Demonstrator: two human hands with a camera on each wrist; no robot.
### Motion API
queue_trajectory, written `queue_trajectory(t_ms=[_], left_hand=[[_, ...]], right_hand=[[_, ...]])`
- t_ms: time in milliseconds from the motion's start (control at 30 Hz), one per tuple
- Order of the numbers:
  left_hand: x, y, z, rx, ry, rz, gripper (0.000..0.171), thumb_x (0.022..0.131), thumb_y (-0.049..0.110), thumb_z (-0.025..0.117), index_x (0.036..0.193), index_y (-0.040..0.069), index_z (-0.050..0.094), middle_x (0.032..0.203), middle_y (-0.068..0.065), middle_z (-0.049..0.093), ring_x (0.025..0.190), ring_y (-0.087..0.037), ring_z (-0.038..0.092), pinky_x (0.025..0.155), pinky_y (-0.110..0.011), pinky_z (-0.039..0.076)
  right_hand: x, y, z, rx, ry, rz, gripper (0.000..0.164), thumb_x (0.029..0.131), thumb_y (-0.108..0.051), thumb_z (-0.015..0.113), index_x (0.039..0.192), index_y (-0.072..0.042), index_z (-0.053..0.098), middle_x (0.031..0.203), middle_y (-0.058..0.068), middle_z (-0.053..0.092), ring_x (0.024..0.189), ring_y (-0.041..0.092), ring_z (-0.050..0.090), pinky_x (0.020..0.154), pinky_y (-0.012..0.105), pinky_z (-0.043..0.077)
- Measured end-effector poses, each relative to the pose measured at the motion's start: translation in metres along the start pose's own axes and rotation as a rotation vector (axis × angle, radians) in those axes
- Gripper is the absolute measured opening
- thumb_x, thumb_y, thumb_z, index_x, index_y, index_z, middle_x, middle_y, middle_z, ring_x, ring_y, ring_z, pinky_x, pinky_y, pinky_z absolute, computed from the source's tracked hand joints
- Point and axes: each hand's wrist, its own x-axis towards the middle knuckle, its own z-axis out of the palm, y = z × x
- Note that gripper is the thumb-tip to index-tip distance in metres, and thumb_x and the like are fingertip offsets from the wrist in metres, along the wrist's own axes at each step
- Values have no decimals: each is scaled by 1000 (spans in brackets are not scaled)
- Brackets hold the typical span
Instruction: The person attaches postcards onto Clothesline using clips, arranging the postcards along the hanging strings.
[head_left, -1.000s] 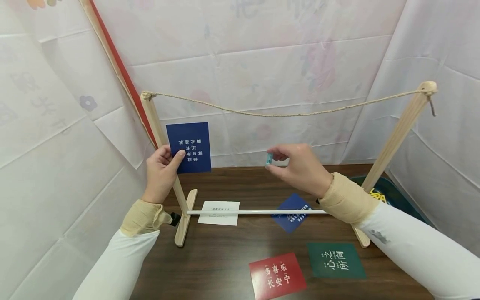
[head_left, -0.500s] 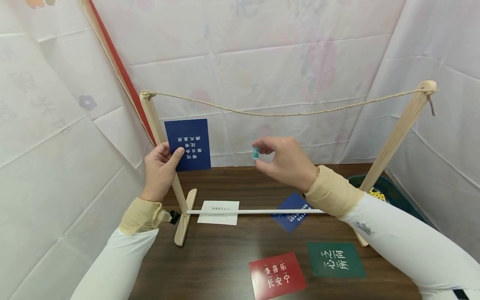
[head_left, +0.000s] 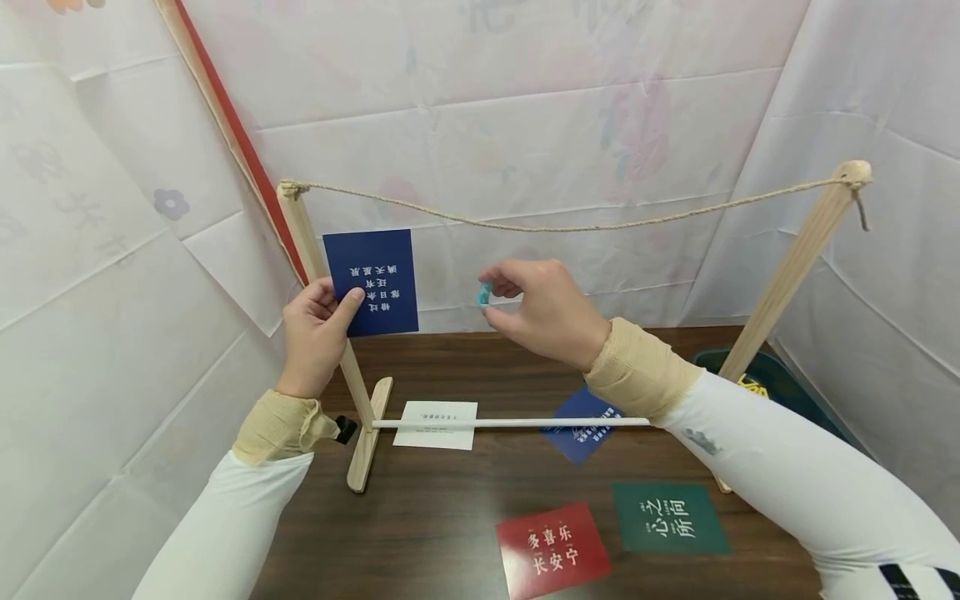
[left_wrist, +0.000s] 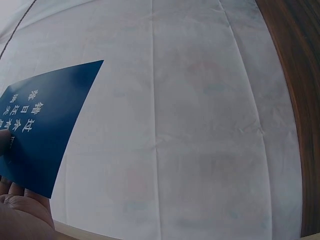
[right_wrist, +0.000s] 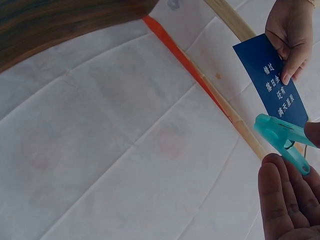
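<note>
My left hand (head_left: 313, 343) pinches a dark blue card (head_left: 381, 250) with white writing, thumb on its front, near the left post. The card stands upright below the rope (head_left: 525, 228), its writing upside down in the head view. In my right hand (head_left: 553, 310), a small turquoise clothes peg (right_wrist: 281, 131) is pinched by its handles between thumb and fingers. The peg is right of the card, apart from it in the head view. In the left wrist view the card (left_wrist: 55, 120) bends slightly. The right wrist view shows the peg's nose overlapping the card's edge.
The rope sags between two wooden posts (head_left: 787, 258), joined low down by a white rod (head_left: 510, 423). On the brown table (head_left: 405, 533) lie a white card (head_left: 435, 437), another blue card (head_left: 577, 446), a red card (head_left: 553, 550) and a green card (head_left: 671, 518). A dark green bin (head_left: 810, 400) stands right.
My right hand has moved left and slightly up with the peg, closer to the card. My left hand has raised the card a little and shifted slightly left.
</note>
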Motion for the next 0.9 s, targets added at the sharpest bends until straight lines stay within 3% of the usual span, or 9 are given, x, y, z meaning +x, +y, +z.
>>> queue_trajectory(t_ms=[467,900], left_hand=[[5,8,-2,-13,10,11,3,101,-4,70,103,-5,73,88,9,81,76,-2,77,71,-17,62],[7,13,-3,-29,33,8,14,100,-6,70,100,7,74,87,8,81,75,-2,77,70,-17,62]], right_hand=[[20,-10,4,-3,-16,-35,21,94,-3,82,112,4,74,104,15,82,93,27,80,90,36,65],[35,-15,9,31,11,-39,24,95,-5,83,114,6,74,106,16,82,95,26,81,91,32,65]])
